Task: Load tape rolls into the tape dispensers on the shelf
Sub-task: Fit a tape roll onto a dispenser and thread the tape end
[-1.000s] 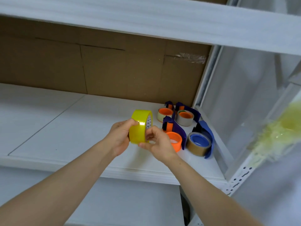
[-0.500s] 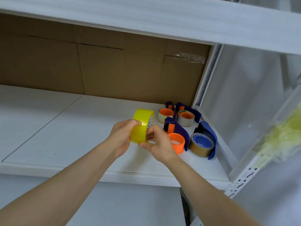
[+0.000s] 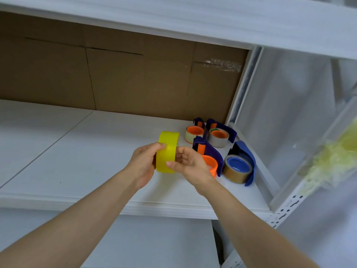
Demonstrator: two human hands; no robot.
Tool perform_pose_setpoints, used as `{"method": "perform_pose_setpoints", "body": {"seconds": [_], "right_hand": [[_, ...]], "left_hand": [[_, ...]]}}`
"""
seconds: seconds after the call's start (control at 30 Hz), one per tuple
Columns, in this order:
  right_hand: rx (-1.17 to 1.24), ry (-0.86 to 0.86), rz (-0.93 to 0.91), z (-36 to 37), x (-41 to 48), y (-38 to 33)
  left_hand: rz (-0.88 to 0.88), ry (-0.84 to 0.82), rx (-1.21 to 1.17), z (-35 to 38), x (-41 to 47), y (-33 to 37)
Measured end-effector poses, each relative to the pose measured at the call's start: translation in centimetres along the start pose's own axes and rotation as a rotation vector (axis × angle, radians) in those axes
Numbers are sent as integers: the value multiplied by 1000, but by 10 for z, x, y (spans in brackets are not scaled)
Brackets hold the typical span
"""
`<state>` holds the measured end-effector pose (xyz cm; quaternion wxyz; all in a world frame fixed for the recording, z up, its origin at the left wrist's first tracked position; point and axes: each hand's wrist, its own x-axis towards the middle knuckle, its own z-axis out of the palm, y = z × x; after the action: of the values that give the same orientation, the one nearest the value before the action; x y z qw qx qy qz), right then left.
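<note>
Yellow tape roll (image 3: 167, 151): held on edge in the air above the shelf, just left of the dispensers, and no dispenser is touched by it.
Left hand (image 3: 144, 163): closed round the roll's left side, with a fingertip laid on the band near the top.
Right hand (image 3: 190, 164): curled against the roll's right face, with the thumb pressed on the lower band (a two-handed grip, and a snug one).
Empty dispenser (image 3: 209, 153): a blue frame with a bare orange hub, partly hidden behind the right hand, just beside the roll.
Brown-tape dispenser (image 3: 241, 165): set at the far right, near the shelf's side edge.
Back dispensers (image 3: 219, 135): two are seen, loaded with pale tape and packed into the rear right corner.
Shelf (image 3: 77, 151): a wide stretch of white board is offered left of the hands, and its front edge is crossed by both forearms.
Bounds: cardboard backing (image 3: 135, 80) behind, white upright (image 3: 241, 89) at the right, upper shelf (image 3: 193, 20) overhead.
</note>
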<state>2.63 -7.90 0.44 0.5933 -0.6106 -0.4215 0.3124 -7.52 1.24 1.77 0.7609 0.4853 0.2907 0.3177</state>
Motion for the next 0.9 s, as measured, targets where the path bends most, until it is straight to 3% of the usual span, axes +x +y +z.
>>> {"method": "perform_pose_setpoints", "body": {"seconds": [0.2, 0.37, 0.77, 0.9], "right_hand": [[-4, -1, 42, -3, -3, 5], [205, 68, 116, -8, 0, 2], [31, 80, -44, -12, -12, 13], [-149, 70, -71, -12, -14, 18]], "left_hand": [[-31, -6, -1, 5, 1, -2], [5, -42, 60, 7, -4, -11], [-11, 36, 54, 15, 4, -19], [-29, 64, 47, 17, 6, -19]]}}
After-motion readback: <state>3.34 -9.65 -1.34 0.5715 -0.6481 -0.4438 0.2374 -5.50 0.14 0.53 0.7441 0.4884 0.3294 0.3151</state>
